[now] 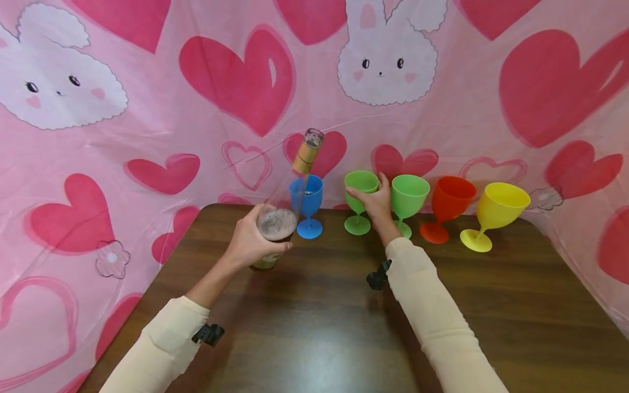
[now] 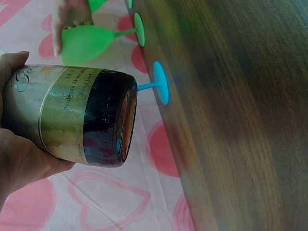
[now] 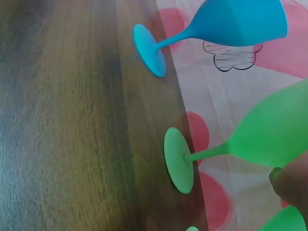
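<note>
My left hand grips a clear glass wine bottle low on its body. The bottle leans right, its base lifted off the table, with dark foamy liquid inside and a gold band on the neck. In the left wrist view, the bottle's label and underside show. Behind the bottle stands a blue goblet, partly hidden by the neck, with something dark inside. My right hand holds the left green goblet by its bowl, thumb in front. This goblet stands upright, its foot on the table.
Right of my right hand stand a second green goblet, a red goblet and a yellow goblet, all in a row along the back edge of the wooden table. A pink cloth with hearts and rabbits hangs behind.
</note>
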`<state>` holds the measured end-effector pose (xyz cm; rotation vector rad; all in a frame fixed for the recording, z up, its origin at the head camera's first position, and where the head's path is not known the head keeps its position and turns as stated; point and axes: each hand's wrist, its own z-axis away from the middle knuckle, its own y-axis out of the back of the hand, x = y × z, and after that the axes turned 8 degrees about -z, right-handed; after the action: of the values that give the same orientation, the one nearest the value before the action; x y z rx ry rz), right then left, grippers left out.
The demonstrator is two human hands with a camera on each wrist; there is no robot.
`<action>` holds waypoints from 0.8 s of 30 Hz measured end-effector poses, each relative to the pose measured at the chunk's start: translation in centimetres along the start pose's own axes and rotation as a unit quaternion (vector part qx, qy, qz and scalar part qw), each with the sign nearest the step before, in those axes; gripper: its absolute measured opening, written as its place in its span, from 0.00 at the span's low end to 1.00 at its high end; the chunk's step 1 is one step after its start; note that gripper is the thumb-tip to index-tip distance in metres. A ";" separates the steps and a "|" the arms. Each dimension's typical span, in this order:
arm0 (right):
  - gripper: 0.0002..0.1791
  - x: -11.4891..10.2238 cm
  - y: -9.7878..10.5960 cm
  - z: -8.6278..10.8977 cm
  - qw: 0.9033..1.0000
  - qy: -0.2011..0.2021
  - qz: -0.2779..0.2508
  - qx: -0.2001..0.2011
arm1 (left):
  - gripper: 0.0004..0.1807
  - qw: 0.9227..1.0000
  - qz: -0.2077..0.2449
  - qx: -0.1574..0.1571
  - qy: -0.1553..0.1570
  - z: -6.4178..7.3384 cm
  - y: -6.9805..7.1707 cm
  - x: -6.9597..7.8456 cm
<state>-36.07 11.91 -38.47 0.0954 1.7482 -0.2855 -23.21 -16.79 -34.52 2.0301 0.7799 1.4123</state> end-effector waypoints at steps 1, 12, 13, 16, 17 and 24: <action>0.58 0.0 0.1 0.0 1.000 0.000 0.009 -0.003 | 0.42 1.000 0.001 -0.001 0.000 0.0 0.0 0.0; 0.53 0.1 0.5 0.4 0.996 0.017 0.084 -0.026 | 0.44 1.000 -0.006 -0.007 0.002 0.0 -0.1 0.5; 0.53 0.1 0.5 0.5 0.996 0.017 0.084 -0.025 | 0.44 1.000 -0.004 -0.008 0.001 0.0 -0.1 0.5; 0.50 0.1 0.7 0.7 0.997 0.018 0.071 -0.021 | 0.45 1.000 0.000 -0.010 0.001 0.0 -0.1 0.6; 0.49 0.1 0.7 0.7 0.997 0.020 0.068 -0.021 | 0.45 1.000 0.000 -0.009 0.001 0.0 -0.1 0.7; 0.46 -0.1 1.1 1.6 0.998 0.034 0.045 -0.034 | 0.45 1.000 -0.008 -0.010 0.000 -0.1 -0.1 0.9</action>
<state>-34.31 12.58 -38.81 0.1354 1.8144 -0.1576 -23.07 -16.05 -34.02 2.0050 0.7775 1.4052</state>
